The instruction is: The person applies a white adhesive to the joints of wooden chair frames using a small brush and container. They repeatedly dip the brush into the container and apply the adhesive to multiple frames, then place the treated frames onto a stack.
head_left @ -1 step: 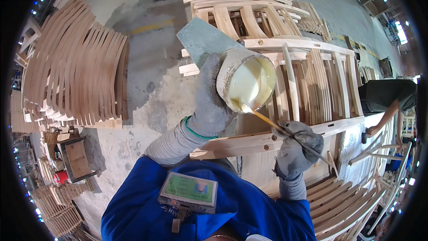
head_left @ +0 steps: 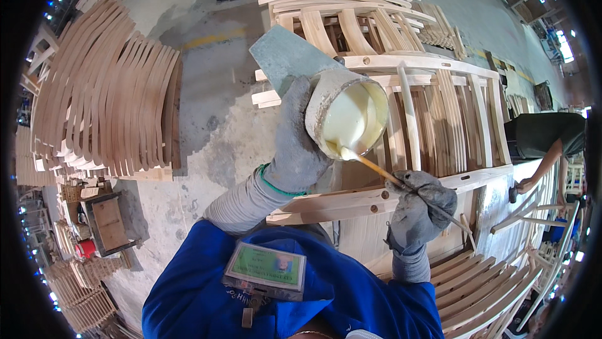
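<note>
My left hand (head_left: pixel 295 144), in a grey glove, grips a round tub (head_left: pixel 345 113) tilted toward me, with cream-coloured glue inside. A thin wooden brush stick (head_left: pixel 401 185) is in my gloved right hand (head_left: pixel 417 207); its tip dips into the glue at the tub's lower rim. Below the tub a curved wooden rail (head_left: pixel 351 204) with drilled holes lies across a wooden chair frame (head_left: pixel 439 119). My blue jacket with a badge shows at the bottom.
Curved wooden slats (head_left: pixel 106 100) are stacked in a large pile on the left. More chair frames (head_left: pixel 345 0) are stacked ahead. Another person in a dark shirt (head_left: pixel 545 135) works at the right. A small wooden box (head_left: pixel 110 223) sits on the concrete floor.
</note>
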`<control>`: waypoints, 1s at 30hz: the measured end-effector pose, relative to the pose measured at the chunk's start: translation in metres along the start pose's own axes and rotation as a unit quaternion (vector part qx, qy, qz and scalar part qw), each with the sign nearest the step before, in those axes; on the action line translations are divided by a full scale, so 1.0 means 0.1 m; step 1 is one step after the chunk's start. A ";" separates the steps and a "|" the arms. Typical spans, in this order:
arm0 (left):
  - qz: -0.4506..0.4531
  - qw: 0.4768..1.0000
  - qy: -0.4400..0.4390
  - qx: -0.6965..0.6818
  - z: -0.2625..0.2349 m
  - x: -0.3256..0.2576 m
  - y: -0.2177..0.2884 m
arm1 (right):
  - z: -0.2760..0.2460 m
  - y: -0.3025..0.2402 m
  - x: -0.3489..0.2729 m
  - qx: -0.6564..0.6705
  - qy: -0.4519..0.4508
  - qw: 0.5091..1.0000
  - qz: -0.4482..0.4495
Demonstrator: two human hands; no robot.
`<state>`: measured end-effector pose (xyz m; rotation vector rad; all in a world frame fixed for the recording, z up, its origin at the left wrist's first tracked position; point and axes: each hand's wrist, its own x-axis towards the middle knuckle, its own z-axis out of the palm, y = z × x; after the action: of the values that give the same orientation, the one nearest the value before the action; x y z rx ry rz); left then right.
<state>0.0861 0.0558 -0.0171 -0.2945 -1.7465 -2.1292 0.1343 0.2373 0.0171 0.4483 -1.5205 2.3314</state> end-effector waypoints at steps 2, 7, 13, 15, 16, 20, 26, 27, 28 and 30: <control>0.000 1.000 -0.016 0.001 0.03 0.02 -0.07 | -0.09 0.03 0.02 0.001 0.020 1.000 0.015; -0.002 0.999 -0.033 -0.007 0.23 0.13 -0.16 | -0.21 -0.01 0.02 -0.047 0.029 0.997 0.048; -0.087 0.991 0.096 -0.041 0.38 0.26 -0.29 | -0.69 -0.06 0.62 -0.015 0.081 0.992 0.098; -0.154 0.967 0.141 -0.147 0.32 0.26 -0.34 | -1.03 0.02 1.14 -0.035 0.073 0.994 0.069; -0.191 0.946 0.161 -0.205 0.25 0.25 -0.39 | -1.34 0.12 1.44 -0.068 0.041 0.997 0.015; -0.288 0.872 0.186 -0.351 0.04 0.14 -0.49 | -2.12 0.42 2.37 -0.233 0.083 0.969 0.028; -0.300 0.872 0.158 -0.353 -0.02 0.07 -0.43 | -2.56 0.96 2.82 -0.210 0.056 0.969 0.115; -0.294 0.881 0.150 -0.340 -0.03 0.08 -0.43 | -2.58 1.02 2.84 -0.211 0.069 0.968 0.115; -0.288 0.889 0.141 -0.327 -0.03 0.09 -0.42 | -2.61 1.06 2.85 -0.199 0.065 0.970 0.123; -0.284 0.883 0.134 -0.349 0.01 0.14 -0.41 | -2.67 1.13 2.87 -0.175 0.059 0.973 0.137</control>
<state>0.0569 0.0610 -0.0482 0.3797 -0.9070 -2.9931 -0.1953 0.4668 -0.0557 0.0100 -1.9854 2.1608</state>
